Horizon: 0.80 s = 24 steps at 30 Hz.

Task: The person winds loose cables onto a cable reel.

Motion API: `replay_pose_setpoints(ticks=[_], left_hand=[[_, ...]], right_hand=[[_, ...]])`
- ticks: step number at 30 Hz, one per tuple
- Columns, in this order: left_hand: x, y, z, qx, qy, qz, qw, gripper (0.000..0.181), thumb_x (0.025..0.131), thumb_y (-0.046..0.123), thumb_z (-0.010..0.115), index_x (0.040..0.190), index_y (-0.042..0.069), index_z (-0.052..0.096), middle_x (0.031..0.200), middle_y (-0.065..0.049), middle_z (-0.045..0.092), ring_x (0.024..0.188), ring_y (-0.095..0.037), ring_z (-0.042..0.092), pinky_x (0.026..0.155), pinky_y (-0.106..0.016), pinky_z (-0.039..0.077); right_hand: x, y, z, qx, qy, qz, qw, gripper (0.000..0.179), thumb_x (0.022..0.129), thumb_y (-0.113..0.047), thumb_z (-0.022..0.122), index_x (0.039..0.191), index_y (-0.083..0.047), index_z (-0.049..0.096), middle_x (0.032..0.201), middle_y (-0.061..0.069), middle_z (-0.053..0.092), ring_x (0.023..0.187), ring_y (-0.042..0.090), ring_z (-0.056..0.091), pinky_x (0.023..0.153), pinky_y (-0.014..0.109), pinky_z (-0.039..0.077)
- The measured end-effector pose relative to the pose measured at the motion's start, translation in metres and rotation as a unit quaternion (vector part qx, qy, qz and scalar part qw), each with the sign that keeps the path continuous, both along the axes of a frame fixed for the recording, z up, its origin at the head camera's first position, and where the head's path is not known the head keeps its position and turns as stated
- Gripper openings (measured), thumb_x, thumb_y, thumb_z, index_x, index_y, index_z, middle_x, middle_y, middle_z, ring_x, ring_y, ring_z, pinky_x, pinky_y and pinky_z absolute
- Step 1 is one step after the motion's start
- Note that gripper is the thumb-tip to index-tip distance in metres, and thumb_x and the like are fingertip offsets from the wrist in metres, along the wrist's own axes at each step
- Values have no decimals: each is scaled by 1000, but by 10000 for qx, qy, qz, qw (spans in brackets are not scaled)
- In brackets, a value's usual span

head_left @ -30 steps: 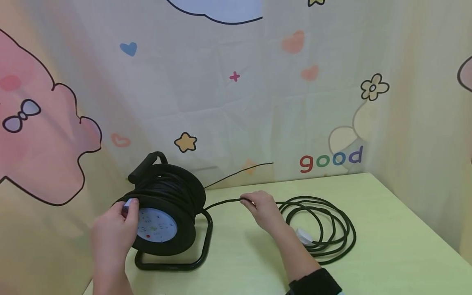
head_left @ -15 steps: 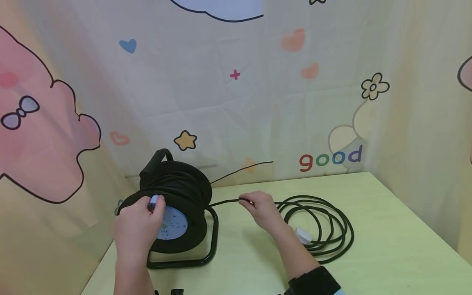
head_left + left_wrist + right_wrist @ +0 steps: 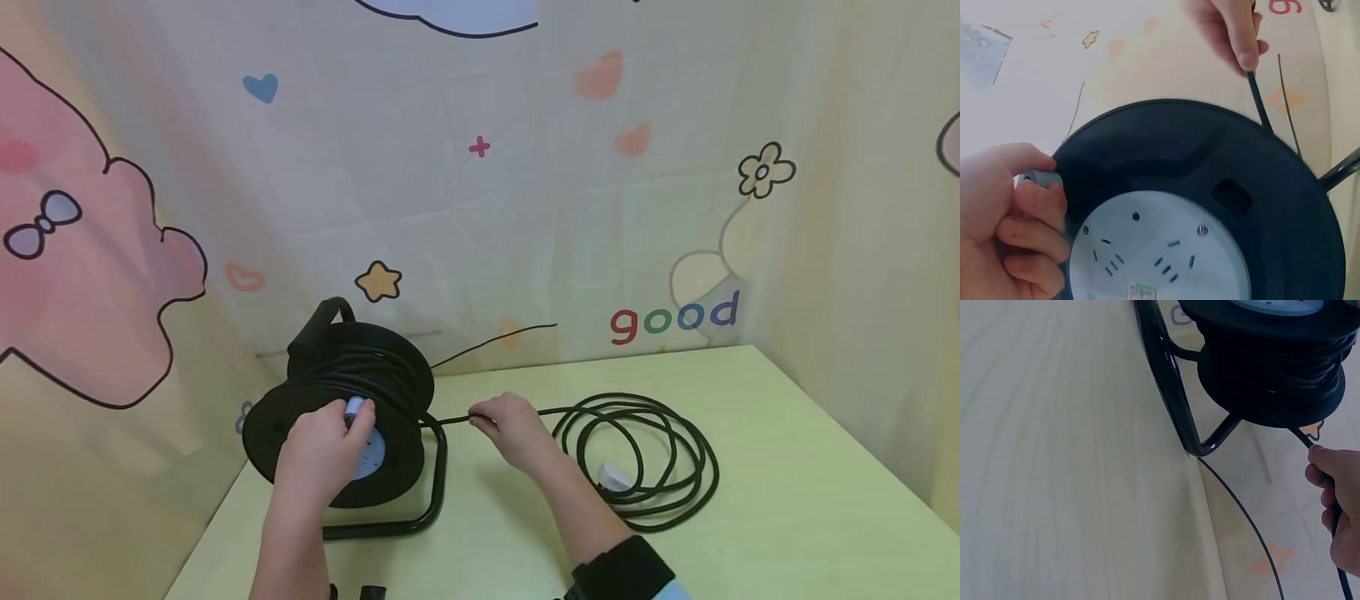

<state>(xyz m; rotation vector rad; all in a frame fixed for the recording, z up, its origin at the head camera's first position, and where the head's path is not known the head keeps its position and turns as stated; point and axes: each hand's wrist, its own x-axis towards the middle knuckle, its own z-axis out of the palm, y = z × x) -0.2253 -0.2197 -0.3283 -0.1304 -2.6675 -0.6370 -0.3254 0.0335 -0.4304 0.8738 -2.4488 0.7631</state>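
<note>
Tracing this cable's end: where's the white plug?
In the head view's right half, the white plug sits among the cable loops on the table, beside the right forearm.

Consists of an indoor, curtained work corner; cannot be identified further as home or studio. Comprises a flat, pale yellow-green tabletop [image 3: 795,500] enclosed at rear and sides by a creased, pale fabric backdrop [image 3: 420,192]. Bears, in nursery style, a large pink cartoon figure [image 3: 90,300], an orange, black-outlined star [image 3: 378,282] and multicoloured "good" lettering [image 3: 681,317].
</note>
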Motion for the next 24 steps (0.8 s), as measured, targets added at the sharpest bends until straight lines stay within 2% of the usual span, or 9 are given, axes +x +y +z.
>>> replay_pose_setpoints(ticks=[2, 5, 10, 15, 20, 24], left_hand=[[-1, 3, 0, -111, -334, -104, 9993, 50, 100, 47, 38, 86, 3, 55, 62, -5, 48, 57, -20, 49, 48, -34, 40], [0, 6, 0, -212, -571, -133, 9981, 52, 101, 49, 34, 94, 2, 55, 64, -5, 48, 60, -20, 49, 50, -34, 41], [2, 6, -1, -195, -630, -43, 9978, 53, 101, 51, 32, 92, 4, 55, 63, -6, 46, 59, -20, 49, 49, -34, 39], [3, 7, -1, -233, -608, 6, 9979, 56, 100, 54, 30, 91, 5, 55, 63, -5, 46, 59, -20, 49, 48, -34, 38], [3, 8, -2, -245, -571, 14, 9981, 55, 100, 53, 31, 90, 5, 55, 62, -5, 46, 57, -19, 48, 47, -34, 38], [3, 8, -1, -257, -589, 22, 9979, 56, 100, 54, 30, 91, 5, 55, 62, -5, 47, 57, -19, 48, 47, -34, 38]], right_hand=[[0, -2, 0, 142, 33, 11, 9999, 9, 93, -16, 64, 96, -13, 71, 87, -5, 69, 80, 14, 55, 75, 35, 47], [1, -3, -1, 300, 56, 78, 9995, 11, 93, -15, 63, 99, -10, 71, 88, -3, 69, 81, 15, 56, 76, 34, 48], [4, -4, 0, 355, 87, 131, 9992, 11, 94, -14, 62, 100, -10, 71, 89, -3, 69, 80, 14, 55, 75, 33, 48], [6, -2, 1, 497, 431, 10, 9978, 10, 92, -16, 65, 98, -12, 72, 87, -5, 70, 78, 13, 58, 74, 34, 49], [11, 8, 8, 743, 683, -402, 9941, 5, 88, -17, 68, 92, -17, 72, 81, -9, 67, 75, 8, 61, 71, 33, 51], [12, 20, 12, 990, 816, -800, 9885, 7, 85, -18, 68, 79, -22, 68, 69, -14, 59, 63, 4, 55, 61, 32, 49]])
